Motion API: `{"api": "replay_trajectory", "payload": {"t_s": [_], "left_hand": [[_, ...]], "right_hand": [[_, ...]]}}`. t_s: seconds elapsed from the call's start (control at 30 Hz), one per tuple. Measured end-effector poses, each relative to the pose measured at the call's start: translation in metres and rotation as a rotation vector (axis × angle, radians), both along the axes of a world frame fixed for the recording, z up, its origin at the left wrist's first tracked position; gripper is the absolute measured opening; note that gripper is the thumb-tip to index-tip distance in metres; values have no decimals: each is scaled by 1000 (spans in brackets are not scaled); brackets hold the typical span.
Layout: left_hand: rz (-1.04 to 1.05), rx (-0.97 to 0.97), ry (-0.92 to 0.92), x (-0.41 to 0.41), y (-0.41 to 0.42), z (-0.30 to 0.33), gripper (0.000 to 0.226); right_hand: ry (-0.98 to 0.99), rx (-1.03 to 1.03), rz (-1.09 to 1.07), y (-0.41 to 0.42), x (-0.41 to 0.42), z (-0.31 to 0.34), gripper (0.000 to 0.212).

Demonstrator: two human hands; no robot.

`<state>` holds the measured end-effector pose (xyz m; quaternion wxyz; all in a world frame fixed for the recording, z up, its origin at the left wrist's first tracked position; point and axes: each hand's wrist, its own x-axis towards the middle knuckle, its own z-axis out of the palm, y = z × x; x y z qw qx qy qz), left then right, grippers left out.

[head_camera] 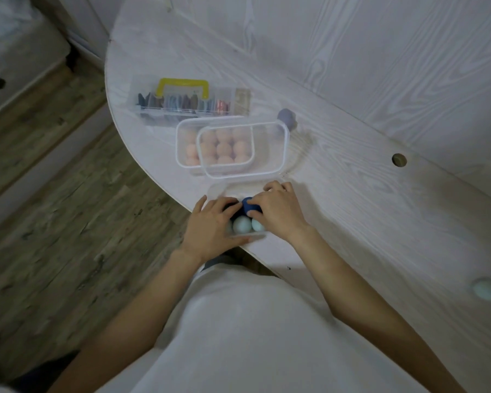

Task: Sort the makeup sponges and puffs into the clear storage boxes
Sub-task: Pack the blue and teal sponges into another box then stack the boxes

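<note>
We see a dark blue sponge (248, 207) at the middle of the near clear box (250, 236), which sits at the counter's (380, 222) rounded edge closest to the person. The right hand (278, 212) curls over that sponge, thumb and fingers (275, 190) bent around it, so it grips the sponge inside the box. The left hand (210, 225) rests on the box's left side with fingers (224, 207) bent over the contents; whether it holds anything we cannot tell. Two pale blue sponges (241, 224) lie side by side in the near box, just nearer the person than the dark one. Just beyond the near box stands a second clear box (182, 148) filled with rows of peach sponges (224, 148), and a clear lid (284, 148) lies askew over its right part. Beyond that stands a clear case with a yellow handle (183, 86), holding a row of dark, blue and pinkish pieces that are too blurred to name. A greyish purple sponge (287, 116) lies loose on the counter beyond the lid's far right corner. Well to the right of the near box, a pale blue sponge (483, 289) lies alone near the frame's edge.
</note>
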<state>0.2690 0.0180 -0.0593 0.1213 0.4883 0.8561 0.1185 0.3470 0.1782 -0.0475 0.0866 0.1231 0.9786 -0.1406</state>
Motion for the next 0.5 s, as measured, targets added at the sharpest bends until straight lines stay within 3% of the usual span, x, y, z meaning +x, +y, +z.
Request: {"api": "replay_trajectory", "payload": {"t_s": [0.37, 0.5], "left_hand": [[-19, 41, 23, -3, 6, -5, 79], [-5, 37, 3, -10, 10, -5, 82]], "right_hand": [[18, 36, -53, -6, -1, -6, 24], [125, -193, -132, 8, 5, 6, 31]]}}
